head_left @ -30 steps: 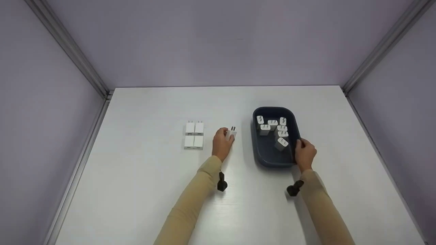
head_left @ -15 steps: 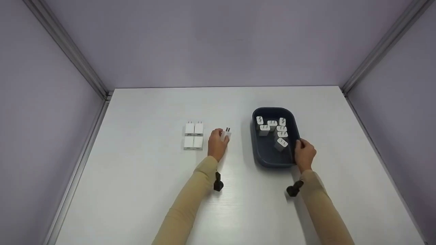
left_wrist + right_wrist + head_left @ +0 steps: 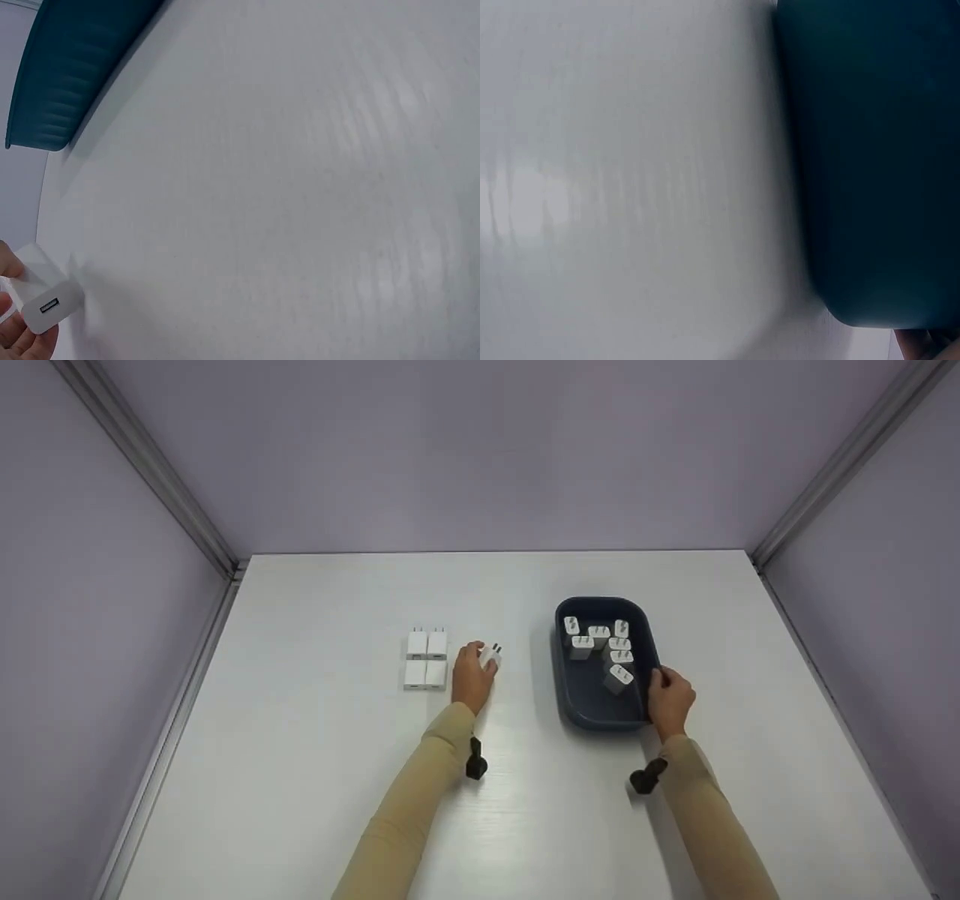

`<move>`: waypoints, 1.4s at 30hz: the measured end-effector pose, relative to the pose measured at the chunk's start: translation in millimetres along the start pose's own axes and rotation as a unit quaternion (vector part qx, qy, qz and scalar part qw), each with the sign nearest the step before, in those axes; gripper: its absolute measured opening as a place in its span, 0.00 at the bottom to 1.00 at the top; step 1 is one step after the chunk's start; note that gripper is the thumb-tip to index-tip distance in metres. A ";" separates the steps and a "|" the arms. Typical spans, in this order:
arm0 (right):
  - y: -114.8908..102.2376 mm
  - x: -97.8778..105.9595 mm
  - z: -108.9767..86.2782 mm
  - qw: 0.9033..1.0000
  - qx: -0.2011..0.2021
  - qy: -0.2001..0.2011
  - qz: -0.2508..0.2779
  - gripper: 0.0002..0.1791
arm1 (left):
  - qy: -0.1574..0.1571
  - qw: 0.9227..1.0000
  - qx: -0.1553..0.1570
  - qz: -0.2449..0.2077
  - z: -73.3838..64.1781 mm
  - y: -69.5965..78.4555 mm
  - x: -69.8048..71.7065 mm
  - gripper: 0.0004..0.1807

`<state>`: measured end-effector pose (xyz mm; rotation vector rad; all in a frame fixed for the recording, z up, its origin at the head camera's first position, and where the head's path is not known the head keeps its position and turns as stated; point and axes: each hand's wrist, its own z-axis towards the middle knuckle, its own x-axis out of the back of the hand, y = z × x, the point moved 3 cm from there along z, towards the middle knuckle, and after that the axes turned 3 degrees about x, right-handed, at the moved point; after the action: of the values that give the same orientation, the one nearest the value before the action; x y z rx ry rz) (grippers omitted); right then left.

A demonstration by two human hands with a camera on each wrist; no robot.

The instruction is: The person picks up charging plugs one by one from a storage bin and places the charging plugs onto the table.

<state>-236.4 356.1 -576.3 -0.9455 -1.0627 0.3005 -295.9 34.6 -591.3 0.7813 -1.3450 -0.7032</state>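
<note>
My left hand (image 3: 472, 676) pinches a white USB wall charger (image 3: 491, 655) between thumb and fingers, its two metal prongs pointing away and to the right. In the left wrist view the charger (image 3: 46, 296) shows its USB port. Just left of that hand, several white chargers (image 3: 426, 660) lie in a tight block of two rows. My right hand (image 3: 670, 701) grips the right rim of a dark blue tray (image 3: 600, 712). Inside the tray, several chargers (image 3: 582, 647) stand with prongs up, mostly toward its far half.
The white table (image 3: 315, 780) bears everything. Pale walls (image 3: 480, 457) enclose it at the back and both sides. Black wrist cameras (image 3: 476, 761) sit at both cuffs. In the right wrist view the tray's side (image 3: 877, 187) fills the right part.
My left hand has moved left with the charger, toward the block of chargers, and the charger has turned so its prongs point more rightward. The right hand and tray stay in place.
</note>
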 end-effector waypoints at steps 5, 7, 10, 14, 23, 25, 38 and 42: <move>-0.6 -0.6 0.1 1.000 -0.002 -0.004 0.001 0.19 | 0.003 1.000 0.012 0.014 -0.4 -3.3 2.0 0.15; -0.4 -0.5 0.2 1.000 -0.004 -0.005 0.000 0.19 | 0.005 1.000 0.019 0.015 -0.8 -3.4 2.7 0.15; 0.1 0.0 0.8 1.000 -0.005 -0.004 0.001 0.19 | 0.014 0.999 0.020 0.034 -2.0 -2.2 3.9 0.14; 0.0 0.4 1.8 1.000 -0.002 -0.003 0.004 0.19 | 0.045 0.993 -0.010 0.113 -5.4 -0.1 6.3 0.13; 1.0 0.0 1.8 1.000 -0.003 -0.007 0.008 0.19 | 0.099 0.945 -0.067 0.306 -15.3 -0.9 9.9 0.15; 0.5 0.0 1.5 1.000 -0.002 -0.007 0.007 0.19 | 0.110 0.937 -0.064 0.326 -17.1 -1.0 10.6 0.15; -2.3 1.5 -0.5 1.000 0.006 -0.003 0.004 0.19 | 0.109 0.904 -0.049 0.411 -20.2 -6.2 10.8 0.17; -1.4 1.0 -0.6 1.000 0.002 -0.006 0.005 0.18 | 0.120 0.904 -0.066 0.405 -22.7 -4.5 11.8 0.17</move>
<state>-235.8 355.6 -574.7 -0.9463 -1.0686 0.3162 -272.1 24.4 -589.6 0.1400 -1.2316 -0.0262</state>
